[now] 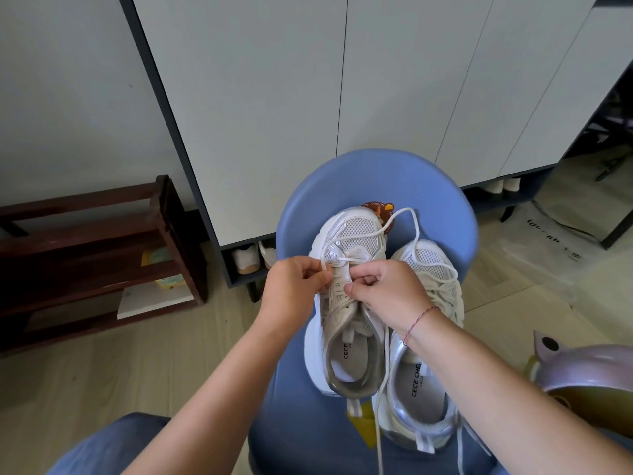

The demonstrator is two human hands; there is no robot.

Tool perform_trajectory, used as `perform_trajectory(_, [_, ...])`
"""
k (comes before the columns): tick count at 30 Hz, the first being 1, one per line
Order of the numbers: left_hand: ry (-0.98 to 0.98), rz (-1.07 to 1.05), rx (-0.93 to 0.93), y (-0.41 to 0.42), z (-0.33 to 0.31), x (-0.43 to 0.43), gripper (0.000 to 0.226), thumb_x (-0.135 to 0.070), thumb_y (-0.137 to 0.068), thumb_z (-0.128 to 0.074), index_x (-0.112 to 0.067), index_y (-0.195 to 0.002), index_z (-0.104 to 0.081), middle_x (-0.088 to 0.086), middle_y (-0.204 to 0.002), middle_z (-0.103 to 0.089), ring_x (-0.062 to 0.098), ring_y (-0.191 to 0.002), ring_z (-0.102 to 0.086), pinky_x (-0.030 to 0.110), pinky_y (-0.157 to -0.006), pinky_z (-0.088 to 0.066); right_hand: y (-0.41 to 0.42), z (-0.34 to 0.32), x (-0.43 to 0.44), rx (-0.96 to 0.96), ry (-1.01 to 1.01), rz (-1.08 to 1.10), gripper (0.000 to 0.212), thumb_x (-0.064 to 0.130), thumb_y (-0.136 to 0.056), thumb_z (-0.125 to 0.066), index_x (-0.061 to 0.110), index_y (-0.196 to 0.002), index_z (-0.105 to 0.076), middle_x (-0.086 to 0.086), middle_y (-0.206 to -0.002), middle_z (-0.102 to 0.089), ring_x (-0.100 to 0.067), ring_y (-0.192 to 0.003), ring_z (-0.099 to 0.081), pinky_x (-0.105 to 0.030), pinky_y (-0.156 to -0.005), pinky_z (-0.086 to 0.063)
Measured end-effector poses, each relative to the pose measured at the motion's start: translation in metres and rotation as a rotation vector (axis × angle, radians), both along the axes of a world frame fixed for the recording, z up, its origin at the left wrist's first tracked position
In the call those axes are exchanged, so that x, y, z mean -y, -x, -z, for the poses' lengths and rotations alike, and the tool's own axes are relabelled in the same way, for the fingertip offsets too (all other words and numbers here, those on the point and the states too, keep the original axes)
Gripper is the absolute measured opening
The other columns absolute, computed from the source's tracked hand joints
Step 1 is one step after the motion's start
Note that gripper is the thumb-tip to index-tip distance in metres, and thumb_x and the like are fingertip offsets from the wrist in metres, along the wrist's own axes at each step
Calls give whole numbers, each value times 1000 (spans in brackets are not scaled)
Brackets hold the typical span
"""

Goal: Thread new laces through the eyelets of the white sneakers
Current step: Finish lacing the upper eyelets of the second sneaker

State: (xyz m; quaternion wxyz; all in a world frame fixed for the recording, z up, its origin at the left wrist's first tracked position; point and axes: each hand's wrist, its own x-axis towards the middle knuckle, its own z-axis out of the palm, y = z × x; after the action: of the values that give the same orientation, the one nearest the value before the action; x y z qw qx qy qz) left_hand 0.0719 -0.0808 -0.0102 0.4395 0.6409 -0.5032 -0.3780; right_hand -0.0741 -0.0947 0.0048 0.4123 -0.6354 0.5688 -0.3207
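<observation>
Left hand, right hand: tight pinches.

blue chair seat, two white sneakers side by side on it, toes away

One view only: a camera worn on the person's head, facing forward and steeply down, close above the white sneakers on the blue chair. The wide lens (its edges bow) also takes in the cabinet behind. The dark upper-right corner is perhaps a doorway.
</observation>
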Motion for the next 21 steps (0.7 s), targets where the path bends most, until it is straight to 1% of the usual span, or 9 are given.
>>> perform_trajectory(1, [7,-3,16,0,0,0,8,-8,-87,-66,-3,-82,-70,12,-76,-72,22,-73,-67,32,-78,-53,0,-1,-1,14,-5,-10,5,5,-79,-71,3,-83,-70,-3,-72,-58,-12,-70,-52,-21,-69,-44])
perform_trajectory(3, [24,-3,69,0,0,2,9,-10,-87,-66,-3,-82,-69,12,-77,-71,22,-70,-64,26,-69,-50,0,-3,-1,41,-8,-37,16,6,-79,-71,20,-74,-70,1,-69,-61,-7,-67,-54,-14,-64,-43])
perform_trajectory(7, [37,-6,127,-1,-2,2,11,-11,-87,-67,-3,-80,-70,12,-74,-70,7,-56,-51,12,-52,-38,5,-4,-1,76,-38,-68,22,7,-86,-63,27,-82,-71,4,-65,-62,3,-48,-47,-15,-59,-41])
perform_trajectory(10, [109,4,307,3,-4,0,14,-12,-88,-64,-9,-75,-65,-2,-61,-60,4,-49,-45,19,-51,-35,6,-4,0,85,-50,-108,30,2,-89,-56,28,-82,-69,0,-64,-61,0,-43,-44,-13,-53,-41])
perform_trajectory(12, [183,23,570,9,-6,-2,15,-13,-89,-60,-7,-75,-63,-3,-64,-55,11,-57,-44,26,-55,-30,6,-4,1,106,-70,-113,29,0,-88,-56,25,-84,-70,1,-66,-63,1,-43,-46,-14,-54,-41])
perform_trajectory(14, [218,31,628,12,-5,-3,14,-12,-88,-60,-6,-78,-65,0,-69,-58,13,-61,-44,25,-55,-27,5,-3,1,112,-84,-107,26,0,-88,-57,23,-86,-70,5,-65,-64,2,-44,-49,-15,-57,-41])
perform_trajectory(15, [203,24,531,11,-3,-3,12,-12,-87,-62,-7,-78,-67,-1,-68,-60,9,-58,-46,22,-54,-30,5,-2,2,109,-84,-103,27,1,-88,-57,23,-86,-70,3,-64,-63,2,-44,-48,-16,-57,-41])
perform_trajectory(18, [36,-35,-16,4,1,0,6,-13,-83,-72,-8,-80,-73,5,-68,-68,4,-49,-49,14,-53,-39,7,0,2,87,-72,-86,28,2,-89,-56,26,-86,-69,-1,-64,-62,-1,-43,-46,-17,-57,-42])
perform_trajectory(21, [-139,-24,-399,0,9,1,11,-11,-81,-74,-1,-85,-74,13,-82,-73,14,-71,-63,20,-70,-53,8,1,4,101,-79,-63,23,3,-90,-55,23,-88,-68,8,-52,-58,-1,-40,-45,-11,-49,-40])
